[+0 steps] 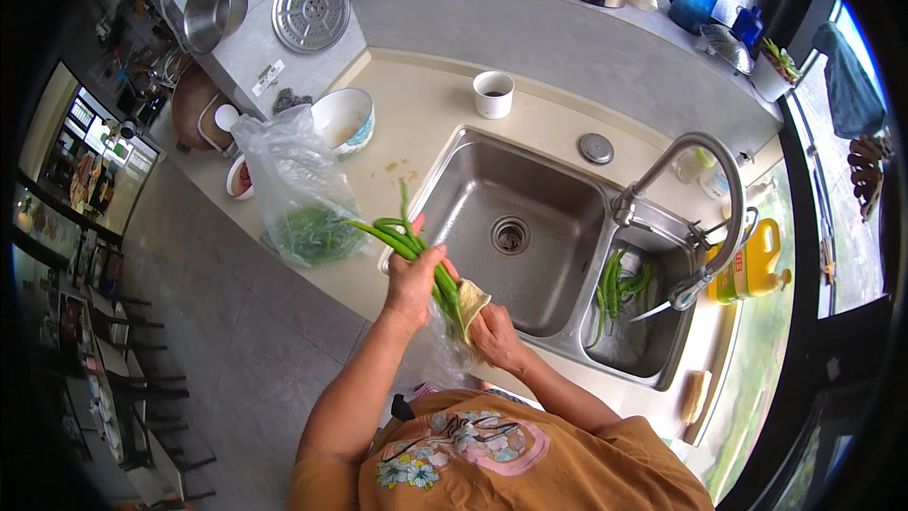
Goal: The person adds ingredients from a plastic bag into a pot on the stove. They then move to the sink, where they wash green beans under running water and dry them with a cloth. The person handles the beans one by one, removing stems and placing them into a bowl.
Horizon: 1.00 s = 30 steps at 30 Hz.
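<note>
My left hand grips a small bunch of long green chili peppers over the front edge of the sink, their upper ends fanning out past my fingers. My right hand is closed on a cream-coloured cloth or pad, which is against the lower ends of the peppers. Below both hands hangs a clear plastic bag; what holds it is hidden. To the left, another translucent plastic bag with green vegetables inside rests on the counter. More green peppers lie in the small right basin.
The large steel sink basin lies ahead, with a curved faucet at its right. Around it stand a white cup, a bowl, a drain cover, a yellow detergent jug and a sponge.
</note>
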Motion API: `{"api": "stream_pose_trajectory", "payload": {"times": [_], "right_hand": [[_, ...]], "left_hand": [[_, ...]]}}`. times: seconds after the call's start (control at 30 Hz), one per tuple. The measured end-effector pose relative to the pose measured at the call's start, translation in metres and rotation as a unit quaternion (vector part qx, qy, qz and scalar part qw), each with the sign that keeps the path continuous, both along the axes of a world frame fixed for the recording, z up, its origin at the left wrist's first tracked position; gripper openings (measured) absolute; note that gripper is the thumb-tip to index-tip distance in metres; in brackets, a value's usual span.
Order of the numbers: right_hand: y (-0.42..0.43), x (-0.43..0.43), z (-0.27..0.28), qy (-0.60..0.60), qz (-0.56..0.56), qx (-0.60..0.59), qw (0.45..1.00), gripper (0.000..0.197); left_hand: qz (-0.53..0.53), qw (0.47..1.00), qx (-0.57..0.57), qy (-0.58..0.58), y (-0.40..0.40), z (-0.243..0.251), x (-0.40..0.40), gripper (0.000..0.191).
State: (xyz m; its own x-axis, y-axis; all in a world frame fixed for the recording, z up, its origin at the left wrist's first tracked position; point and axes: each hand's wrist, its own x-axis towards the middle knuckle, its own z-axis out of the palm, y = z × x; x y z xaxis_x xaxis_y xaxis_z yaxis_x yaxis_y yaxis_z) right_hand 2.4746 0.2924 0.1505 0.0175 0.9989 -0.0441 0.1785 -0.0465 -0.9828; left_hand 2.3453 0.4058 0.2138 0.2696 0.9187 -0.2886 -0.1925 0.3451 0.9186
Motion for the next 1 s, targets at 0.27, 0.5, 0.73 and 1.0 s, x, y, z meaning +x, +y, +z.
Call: {"api": "stream_pose_trajectory", "payload": {"times": [0.27,0.5,0.73,1.0], "right_hand": [[0.001,0.140,-0.084,0.325,-0.358,0.022,0.875,0.053],[0.051,0.289,-0.129,0.395,-0.518,0.077,0.755,0.054],[0.059,0.316,-0.146,0.343,-0.606,0.099,0.710,0.046],[0.064,0.306,-0.138,0.328,-0.633,0.101,0.694,0.051]], "left_hand": [[0.149,0.988,0.032,0.007,0.013,0.057,-0.085,0.067],[0.210,0.977,-0.029,0.021,-0.039,0.049,-0.167,0.067],[0.330,0.943,-0.040,0.027,-0.073,0.044,-0.234,0.067],[0.394,0.917,-0.053,0.033,-0.100,0.040,-0.263,0.057]]}}
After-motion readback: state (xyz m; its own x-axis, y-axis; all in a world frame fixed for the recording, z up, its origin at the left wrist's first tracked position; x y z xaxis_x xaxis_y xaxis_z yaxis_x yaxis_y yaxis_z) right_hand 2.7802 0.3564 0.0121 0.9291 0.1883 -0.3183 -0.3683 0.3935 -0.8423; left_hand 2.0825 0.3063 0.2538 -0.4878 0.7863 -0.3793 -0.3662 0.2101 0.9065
